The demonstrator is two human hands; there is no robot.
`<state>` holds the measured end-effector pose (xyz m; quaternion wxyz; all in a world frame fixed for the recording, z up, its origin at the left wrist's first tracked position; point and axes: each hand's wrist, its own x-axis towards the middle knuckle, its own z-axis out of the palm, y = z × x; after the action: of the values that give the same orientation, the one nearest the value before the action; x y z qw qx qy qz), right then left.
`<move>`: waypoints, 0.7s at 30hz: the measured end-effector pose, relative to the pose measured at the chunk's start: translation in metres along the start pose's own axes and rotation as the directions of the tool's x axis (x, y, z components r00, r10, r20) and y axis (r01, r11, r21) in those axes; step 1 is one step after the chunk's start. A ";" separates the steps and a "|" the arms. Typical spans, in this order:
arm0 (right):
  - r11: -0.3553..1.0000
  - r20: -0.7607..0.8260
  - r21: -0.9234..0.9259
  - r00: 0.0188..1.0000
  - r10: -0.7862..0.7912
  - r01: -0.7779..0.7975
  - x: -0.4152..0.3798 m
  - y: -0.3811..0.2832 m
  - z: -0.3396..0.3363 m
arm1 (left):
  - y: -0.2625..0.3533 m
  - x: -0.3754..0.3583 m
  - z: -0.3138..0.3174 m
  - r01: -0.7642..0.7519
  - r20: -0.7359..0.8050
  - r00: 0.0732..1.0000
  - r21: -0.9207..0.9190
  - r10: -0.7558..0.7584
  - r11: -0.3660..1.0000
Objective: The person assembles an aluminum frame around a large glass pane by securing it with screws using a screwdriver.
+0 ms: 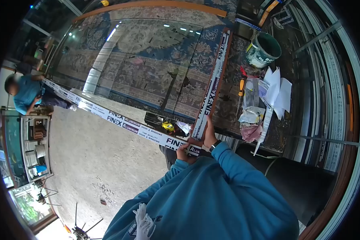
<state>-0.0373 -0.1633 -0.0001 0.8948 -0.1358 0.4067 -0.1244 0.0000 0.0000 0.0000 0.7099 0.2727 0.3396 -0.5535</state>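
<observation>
My left hand [183, 153] is closed around the near end of a long aluminium profile [124, 127] wrapped in printed FINEX film. This profile runs off to the left along the table's edge. Against a second film-covered aluminium profile [213, 86], my right hand [209, 135] is wrapped near its lower end. The two profiles meet at a corner between my hands, along two edges of a large glass pane [148, 60]. At the far left end of the long profile stands another person [28, 94] in a blue shirt, one hand near it.
Patterned carpet [216, 38] covers the table. To the right are a green bucket [264, 50], a yellow-handled screwdriver [241, 87], white papers [282, 96] and a white caulk tube [266, 124]. A yellow object [168, 127] lies below the table edge. Tripods [81, 232] stand on the floor.
</observation>
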 end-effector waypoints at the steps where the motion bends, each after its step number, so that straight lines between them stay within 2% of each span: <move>1: 0.986 -0.051 -0.077 0.988 -0.149 0.145 0.001 -0.007 0.002 | 0.002 -0.004 0.005 0.029 0.025 0.999 0.009 -0.029 1.000; 2: 0.947 -0.091 -0.159 0.951 -0.296 0.280 0.002 -0.014 0.002 | 0.003 -0.008 0.009 0.058 0.047 0.997 0.019 -0.059 0.998; 3: 0.827 -0.156 -0.481 0.900 -0.407 0.291 0.021 -0.038 -0.021 | 0.004 0.000 0.016 0.058 0.060 0.996 0.011 -0.058 0.998; 4: 0.635 -0.183 -0.739 0.841 -0.509 0.224 0.034 -0.054 -0.052 | 0.006 -0.005 0.013 0.057 0.053 0.997 0.013 -0.057 0.998; 5: 0.432 -0.127 -0.874 0.751 -0.648 0.225 0.026 -0.075 -0.057 | 0.006 -0.009 0.011 0.059 0.048 0.997 0.013 -0.059 0.998; 6: 0.201 -0.029 -0.960 0.646 -0.763 0.194 0.018 -0.099 -0.059 | 0.004 -0.006 0.009 0.054 0.049 0.997 0.008 -0.054 0.999; 8: -0.132 0.150 -0.989 0.391 -0.908 0.072 0.042 -0.128 -0.094 | 0.003 0.003 0.003 0.034 -0.028 0.999 0.000 -0.034 0.999; 9: -0.134 0.153 -0.988 0.388 -0.909 0.076 0.040 -0.133 -0.093 | 0.004 0.003 0.004 0.031 -0.024 0.999 0.001 -0.031 1.000; 12: -0.263 0.126 -0.958 0.649 -0.750 -0.118 0.028 -0.149 -0.088 | 0.006 0.006 0.003 0.058 -0.075 0.995 -0.028 -0.060 0.998; 13: -0.268 0.134 -0.957 0.646 -0.752 -0.113 0.028 -0.148 -0.083 | 0.006 0.008 0.001 0.079 -0.076 0.994 -0.019 -0.080 0.997; 15: -0.303 0.052 -0.893 0.590 -0.806 -0.334 0.027 -0.138 -0.075 | 0.007 0.013 -0.003 0.093 -0.072 0.993 -0.011 -0.094 0.996; 16: -0.305 0.056 -0.893 0.589 -0.806 -0.332 0.028 -0.135 -0.072 | 0.005 0.015 -0.004 0.064 -0.079 0.995 -0.022 -0.066 0.998; 18: -0.179 -0.031 -0.932 0.564 -0.825 -0.314 0.028 -0.133 -0.070 | 0.003 0.019 -0.006 0.039 -0.092 0.995 -0.036 -0.042 0.999; 19: -0.181 -0.030 -0.930 0.558 -0.829 -0.319 0.029 -0.136 -0.070 | 0.003 0.021 -0.008 0.046 -0.086 0.995 -0.037 -0.049 0.998; 21: -0.145 -0.151 -0.930 0.713 -0.685 -0.337 0.033 -0.141 -0.077 | 0.006 0.027 -0.013 0.072 -0.145 0.987 0.013 -0.069 0.997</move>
<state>-0.0906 -0.3166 -0.0228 0.2365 -0.7587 0.6053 0.0452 0.0076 -0.0051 -0.0293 0.6611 0.3062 0.3944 -0.5600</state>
